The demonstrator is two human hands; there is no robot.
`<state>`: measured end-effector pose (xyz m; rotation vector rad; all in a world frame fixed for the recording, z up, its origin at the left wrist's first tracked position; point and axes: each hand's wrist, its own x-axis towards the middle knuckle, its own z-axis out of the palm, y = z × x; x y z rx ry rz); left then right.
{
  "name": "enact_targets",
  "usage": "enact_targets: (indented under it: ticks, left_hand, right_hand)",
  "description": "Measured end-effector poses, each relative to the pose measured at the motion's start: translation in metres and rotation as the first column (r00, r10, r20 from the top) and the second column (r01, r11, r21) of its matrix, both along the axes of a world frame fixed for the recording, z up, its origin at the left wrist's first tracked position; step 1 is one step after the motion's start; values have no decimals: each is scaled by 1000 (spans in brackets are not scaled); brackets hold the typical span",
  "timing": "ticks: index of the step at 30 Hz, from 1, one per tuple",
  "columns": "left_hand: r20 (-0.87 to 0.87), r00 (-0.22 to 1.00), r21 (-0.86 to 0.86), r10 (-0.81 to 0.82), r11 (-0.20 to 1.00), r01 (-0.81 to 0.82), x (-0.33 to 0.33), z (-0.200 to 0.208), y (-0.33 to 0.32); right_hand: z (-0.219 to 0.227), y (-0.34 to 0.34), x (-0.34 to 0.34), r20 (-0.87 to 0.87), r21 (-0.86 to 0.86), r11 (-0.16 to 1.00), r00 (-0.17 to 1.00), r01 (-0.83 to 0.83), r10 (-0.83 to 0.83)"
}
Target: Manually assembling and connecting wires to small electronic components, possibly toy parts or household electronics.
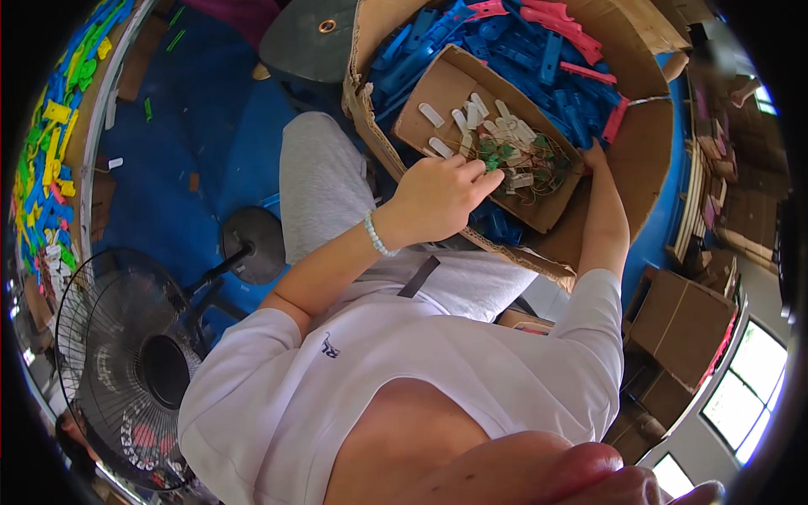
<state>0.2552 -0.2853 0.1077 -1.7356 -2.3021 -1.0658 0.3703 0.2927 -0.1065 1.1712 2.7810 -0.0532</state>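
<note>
My left hand [442,195], with a beaded bracelet at the wrist, is over the near side of a small cardboard tray [417,114]. Its thumb and forefinger pinch a small green circuit board [493,165] at the edge of a tangle of thin wires [543,181]. White plastic pieces [432,115] lie loose in the same tray. Beyond the tray's right end, my right hand [594,156] reaches down among blue plastic parts [574,118]; its fingers are mostly hidden, so what they hold cannot be seen.
A large open carton [644,164] surrounds the tray, with blue and pink plastic parts [572,32] heaped inside. A black fan [126,370] stands at the left. Colourful parts [57,135] lie along the far left, a dark stool [307,38] behind, stacked cartons [682,324] at the right.
</note>
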Motion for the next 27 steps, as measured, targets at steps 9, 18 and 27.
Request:
enact_targets:
  ticks: [9,18,27]
  left_hand:
    - [94,990,-150,-104,982,117,-16,4,13]
    - [-273,955,-7,-119,993,122,-102,38,107]
    - [247,963,-84,104,993,-85,-130,9,130]
  right_hand:
    - [65,-9,-55,-14,-41,955,956,-294,294]
    - [301,-236,-99,-551,-205,581,584,-787,596]
    - [232,-196,-86,-684,-279,909,729,-308,37]
